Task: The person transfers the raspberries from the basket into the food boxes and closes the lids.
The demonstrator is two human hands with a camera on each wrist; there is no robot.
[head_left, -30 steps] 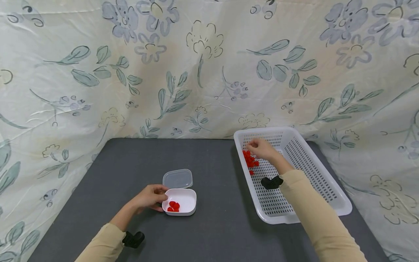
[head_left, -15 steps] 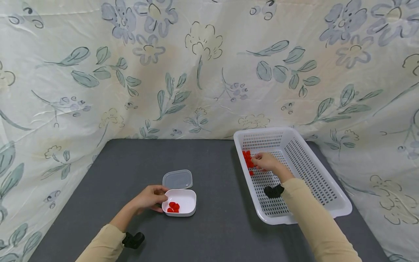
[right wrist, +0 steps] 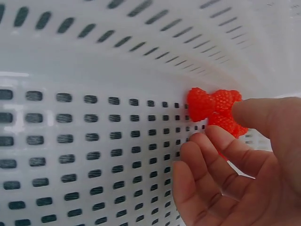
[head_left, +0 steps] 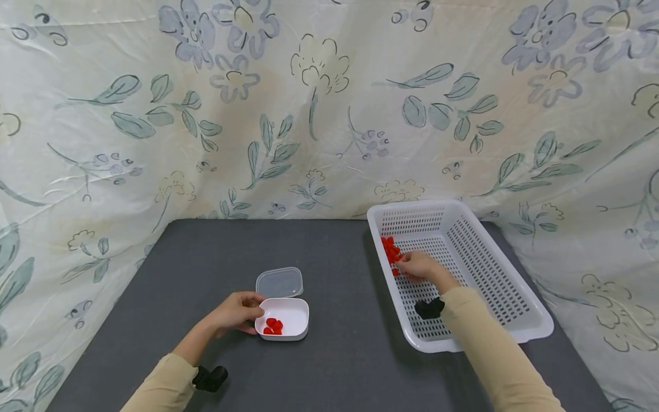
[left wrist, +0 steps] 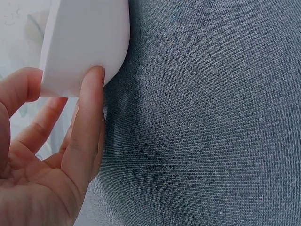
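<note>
A small white container (head_left: pixel 293 313) with a few red raspberries (head_left: pixel 273 326) in it sits on the dark grey table. My left hand (head_left: pixel 239 311) grips its left rim. In the left wrist view the thumb (left wrist: pixel 89 117) presses the container's corner (left wrist: pixel 84 42). My right hand (head_left: pixel 419 266) is inside the white perforated basket (head_left: pixel 535 323), at the near end of a cluster of red raspberries (head_left: pixel 390 249). In the right wrist view the right hand (right wrist: pixel 225 123) has its thumb and curled fingers pinching a raspberry at the edge of the raspberry cluster (right wrist: pixel 207 103).
A clear lid (head_left: pixel 280 282) lies flat just behind the container. One loose raspberry (head_left: pixel 394 272) lies by the basket's left wall. A floral cloth (head_left: pixel 309 114) hangs behind and drapes both sides of the table (head_left: pixel 340 274).
My right hand has drawn back toward me along the basket's left wall, from the far end of the raspberry cluster to its near end. The left hand and container have stayed put.
</note>
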